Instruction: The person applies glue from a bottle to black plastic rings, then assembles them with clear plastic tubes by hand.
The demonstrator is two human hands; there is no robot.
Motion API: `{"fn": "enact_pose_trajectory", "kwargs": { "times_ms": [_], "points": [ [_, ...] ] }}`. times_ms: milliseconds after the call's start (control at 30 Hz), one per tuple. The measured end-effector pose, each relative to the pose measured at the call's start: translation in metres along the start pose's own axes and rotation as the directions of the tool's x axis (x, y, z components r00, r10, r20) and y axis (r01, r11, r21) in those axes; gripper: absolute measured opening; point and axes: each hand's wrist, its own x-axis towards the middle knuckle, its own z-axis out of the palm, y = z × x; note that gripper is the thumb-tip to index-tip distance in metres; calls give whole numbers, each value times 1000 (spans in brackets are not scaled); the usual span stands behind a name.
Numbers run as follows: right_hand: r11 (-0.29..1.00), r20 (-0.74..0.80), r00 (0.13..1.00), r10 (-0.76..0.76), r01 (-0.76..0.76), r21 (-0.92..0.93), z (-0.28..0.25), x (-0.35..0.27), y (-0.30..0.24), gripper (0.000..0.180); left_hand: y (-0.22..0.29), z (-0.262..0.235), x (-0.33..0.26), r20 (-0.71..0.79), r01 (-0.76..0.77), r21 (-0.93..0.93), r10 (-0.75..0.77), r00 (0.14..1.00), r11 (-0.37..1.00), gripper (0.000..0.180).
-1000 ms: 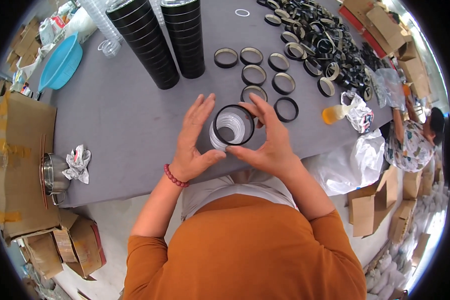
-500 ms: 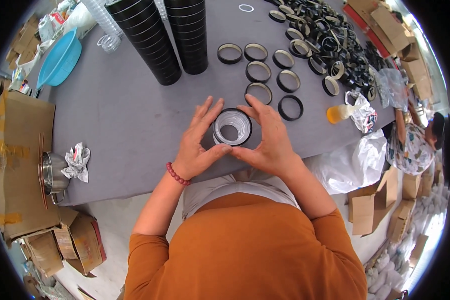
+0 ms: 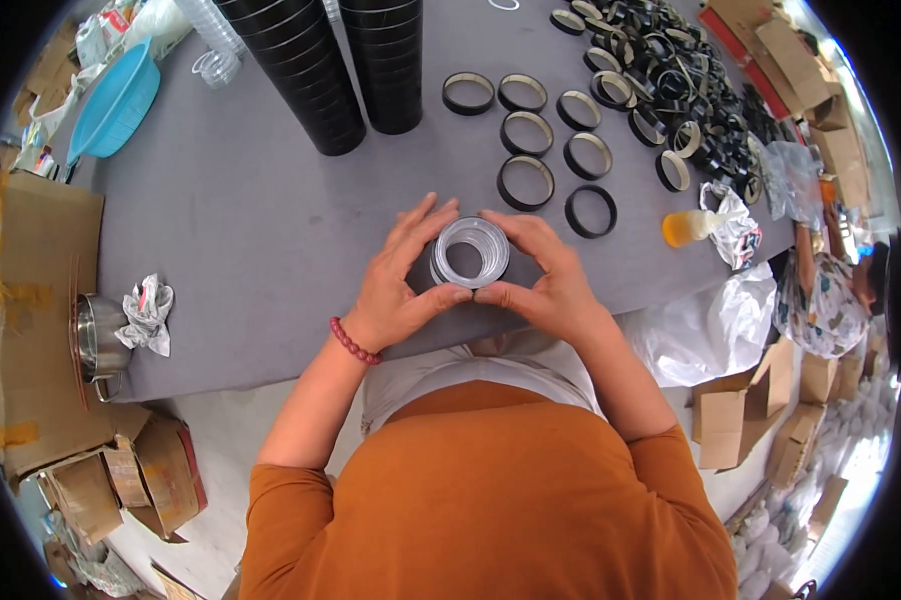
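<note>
At the near middle of the grey table (image 3: 230, 240), a stack of clear ribbed plastic rings (image 3: 491, 256) stands upright, its round opening facing up. My left hand (image 3: 395, 280) curves around its left side and my right hand (image 3: 548, 275) around its right. Both thumbs press on the near side, their tips nearly meeting. Around the stack, below the clear rim, a black band (image 3: 508, 268) shows partly between my fingers. Just beyond my right hand lies a loose black ring (image 3: 582, 231) with several others, most of them pale inside.
Two tall black stacks (image 3: 305, 70) rise at the far side, left of the loose rings. A big heap of black rings (image 3: 670, 80) covers the far right, near a bottle of amber liquid (image 3: 682, 229). At left are a blue basin (image 3: 120, 105), a metal pot (image 3: 100, 340) and a carton (image 3: 50, 240).
The black band, which sat at the top of the clear stack, is now lower, with the clear rim showing above it. My right fingers have drawn in closer. The view has shifted slightly.
</note>
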Motion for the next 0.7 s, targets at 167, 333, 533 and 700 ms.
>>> {"fn": "enact_pose_trajectory", "kwargs": {
  "times_ms": [167,333,533,700],
  "points": [
    [996,-130,989,-75,81,40,3,0,6,70,11,-2,6,5,-43,72,43,999,996,72],
    [990,-54,990,-131,128,-64,-3,1,-2,81,-2,6,-7,56,50,-11,-49,997,999,94],
    [991,-88,991,-100,106,76,10,3,-19,88,10,14,-9,22,147,34,-148,989,988,111],
    [912,-358,932,-64,200,357,-31,92,-48,84,5,12,-5,32,86,80,-88,996,993,112]
  ]
}}
